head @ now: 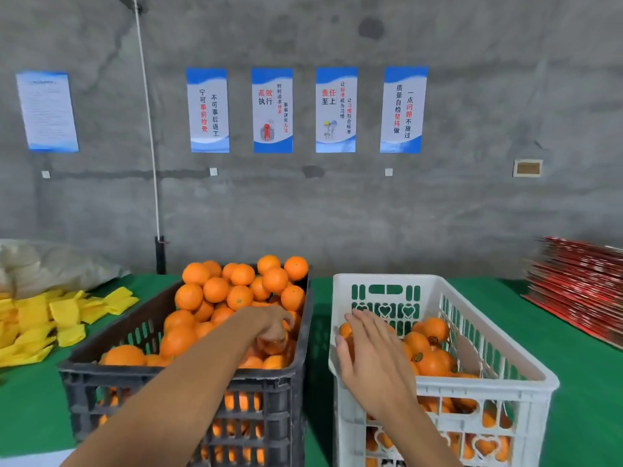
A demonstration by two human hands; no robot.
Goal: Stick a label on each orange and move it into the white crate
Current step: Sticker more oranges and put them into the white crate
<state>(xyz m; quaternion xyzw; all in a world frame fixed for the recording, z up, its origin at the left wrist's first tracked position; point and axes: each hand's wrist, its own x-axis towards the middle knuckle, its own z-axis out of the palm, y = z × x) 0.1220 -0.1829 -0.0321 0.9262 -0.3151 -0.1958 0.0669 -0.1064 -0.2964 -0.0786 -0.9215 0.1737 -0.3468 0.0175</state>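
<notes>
Left hand (274, 326) grips an orange (272, 345) in the heaped black crate (290, 382); white crate (472, 385) half-full.

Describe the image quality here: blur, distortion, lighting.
Head view: wide-angle bending curves the white crate and the wall posters; the left hand, curled on an orange in the black crate, is motion-blurred; the right hand is slightly soft; light is flat, with no glare.

Even, soft light; wide-angle edge distortion.
</notes>
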